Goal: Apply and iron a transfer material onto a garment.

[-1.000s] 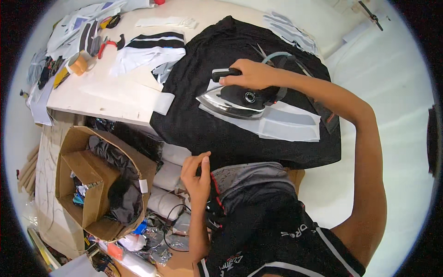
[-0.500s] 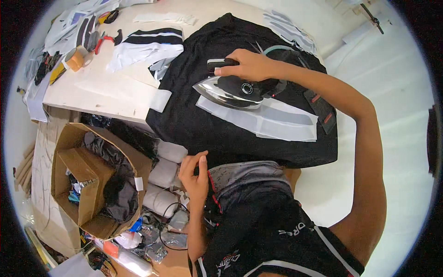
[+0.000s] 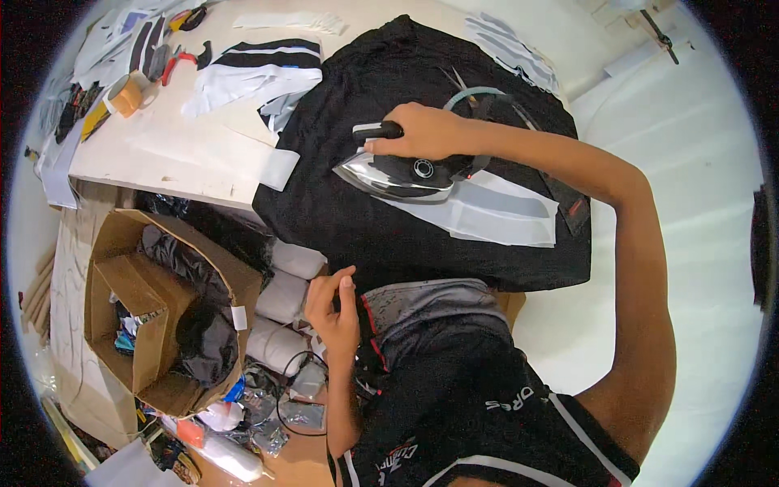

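Note:
My right hand (image 3: 422,132) is wrapped round the handle of a clothes iron (image 3: 402,174) with a shiny metal base and dark body. The iron lies over the left part of some white fabric pieces (image 3: 507,213), whose right ends spread out beyond it. Beneath them is a black cloth (image 3: 349,219) covering the work surface. Near the cloth's front edge, beside my lap, my left hand (image 3: 333,312) is raised, loosely bent, with thumb and fingers apart and nothing visible in it.
Left of the black cloth, white-and-black fabric pieces (image 3: 260,77), a tape roll (image 3: 125,96) and red-handled pliers (image 3: 176,65) lie on the pale table (image 3: 187,154). Below stands an open cardboard box (image 3: 166,300) with dark cloth inside. Grey-white rolls (image 3: 276,345) sit beside it.
My right hand has slid the iron slightly left and nearer to me, over the left end of the white fabric. The left hand keeps about the same pose.

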A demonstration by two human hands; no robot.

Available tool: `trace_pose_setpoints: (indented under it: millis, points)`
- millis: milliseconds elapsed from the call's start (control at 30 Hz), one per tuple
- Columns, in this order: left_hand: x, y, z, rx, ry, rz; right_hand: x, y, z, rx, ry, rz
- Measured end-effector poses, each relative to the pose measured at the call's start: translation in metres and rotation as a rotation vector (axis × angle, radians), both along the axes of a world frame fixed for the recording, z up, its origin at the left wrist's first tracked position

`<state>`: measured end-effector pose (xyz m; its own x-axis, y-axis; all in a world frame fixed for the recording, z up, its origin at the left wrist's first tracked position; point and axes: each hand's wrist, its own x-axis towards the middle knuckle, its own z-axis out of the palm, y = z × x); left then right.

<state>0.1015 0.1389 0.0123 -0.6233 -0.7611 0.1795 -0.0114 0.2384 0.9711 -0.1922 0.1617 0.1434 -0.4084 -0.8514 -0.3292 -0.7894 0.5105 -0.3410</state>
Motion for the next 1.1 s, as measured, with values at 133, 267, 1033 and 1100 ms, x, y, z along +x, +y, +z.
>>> trace_pose_setpoints:
  millis: [133,267,1033,1100]
  points:
    - [-0.007,0.001,0.005,-0.02,0.035,0.022,0.004,0.001,-0.003,0.029,0.018,-0.01]
    - [-0.019,0.005,0.009,-0.007,0.093,-0.005,0.007,0.002,-0.008,-0.035,0.121,-0.022]
    - [-0.037,0.097,0.006,-0.029,0.112,-0.746,0.008,0.007,-0.01,-0.089,0.109,-0.08]
    - [-0.038,0.103,0.006,-0.028,0.118,-0.813,0.008,0.008,-0.01,-0.079,0.094,-0.081]
